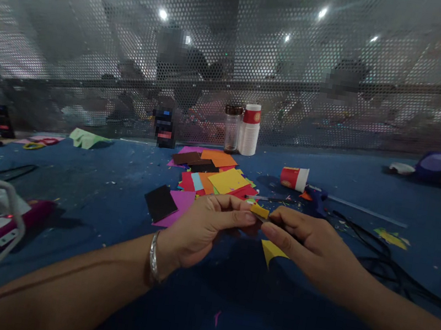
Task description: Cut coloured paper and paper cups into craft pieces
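My left hand point(212, 219), with a silver bracelet at its wrist, pinches a small yellow piece point(260, 211) that looks like folded or rolled craft foam or paper. My right hand point(309, 240) is closed at the piece's right end. A thin dark edge shows by its thumb, too little of it to name; what those fingers hold is hidden. Just under the right hand lies a yellow sheet point(272, 251) with a curved edge, partly covered by the fingers. Beyond the left hand are a black square sheet point(160, 203) and a purple sheet point(183, 204).
Coloured sheets point(228, 182) are piled on the blue table point(118, 177). Behind them stand a jar point(232, 130) and stacked paper cups point(249, 136). A fallen cup point(293, 178) lies near a blue glue gun point(317, 200). Black cables point(382, 252) run right; a magenta power strip point(12, 224) sits left.
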A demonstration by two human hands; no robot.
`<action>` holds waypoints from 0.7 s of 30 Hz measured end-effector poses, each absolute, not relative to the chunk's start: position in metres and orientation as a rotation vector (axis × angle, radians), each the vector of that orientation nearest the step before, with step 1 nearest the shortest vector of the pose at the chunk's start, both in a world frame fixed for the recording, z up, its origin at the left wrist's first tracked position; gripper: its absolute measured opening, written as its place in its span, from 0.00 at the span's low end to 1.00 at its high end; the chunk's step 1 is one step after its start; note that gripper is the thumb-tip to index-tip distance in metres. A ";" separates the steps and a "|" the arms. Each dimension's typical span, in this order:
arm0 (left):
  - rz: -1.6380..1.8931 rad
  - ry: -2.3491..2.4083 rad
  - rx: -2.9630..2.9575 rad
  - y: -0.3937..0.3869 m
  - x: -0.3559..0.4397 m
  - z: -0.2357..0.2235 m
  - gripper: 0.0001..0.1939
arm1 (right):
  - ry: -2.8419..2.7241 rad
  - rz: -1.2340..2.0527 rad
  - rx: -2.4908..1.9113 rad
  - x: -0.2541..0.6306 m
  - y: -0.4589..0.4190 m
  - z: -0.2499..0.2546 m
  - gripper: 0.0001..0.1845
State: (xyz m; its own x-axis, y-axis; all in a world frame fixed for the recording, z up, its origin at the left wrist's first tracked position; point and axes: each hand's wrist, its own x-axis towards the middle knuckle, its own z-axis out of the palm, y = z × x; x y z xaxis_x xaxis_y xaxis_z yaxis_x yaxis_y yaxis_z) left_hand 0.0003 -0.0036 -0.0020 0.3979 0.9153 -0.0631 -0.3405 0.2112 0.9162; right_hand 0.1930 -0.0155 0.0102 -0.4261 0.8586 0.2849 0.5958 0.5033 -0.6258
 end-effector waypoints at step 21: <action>1.027 0.697 0.929 -0.006 0.003 -0.002 0.07 | -2.174 0.620 -1.199 0.193 -0.017 0.012 0.21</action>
